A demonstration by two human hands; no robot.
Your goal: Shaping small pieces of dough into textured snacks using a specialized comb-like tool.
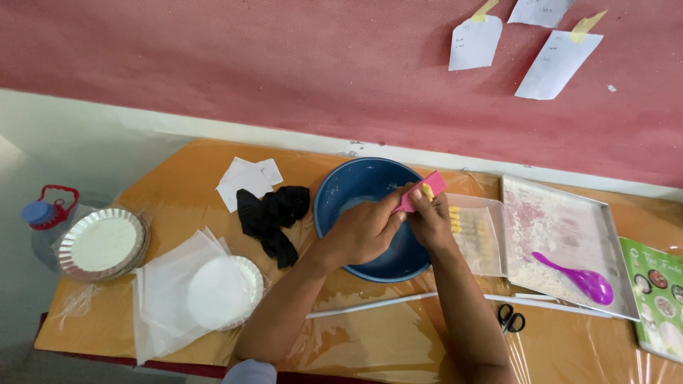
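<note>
My left hand (363, 231) grips a pink ridged board (421, 190) and holds it tilted over the blue bowl (356, 185). My right hand (429, 217) presses a small piece of yellow dough (427, 190) against the board's ridges with its fingers. Just right of the hands, a clear plastic tray (487, 245) holds several small yellow dough pieces (455, 219) in a column.
A floured metal tray (562, 213) with a purple spoon (578, 277) lies at the right, with black scissors (510, 318) in front. A black cloth (274, 213), white papers, foil plates (103, 242) and plastic bags lie at the left. A booklet (658, 295) lies at the far right.
</note>
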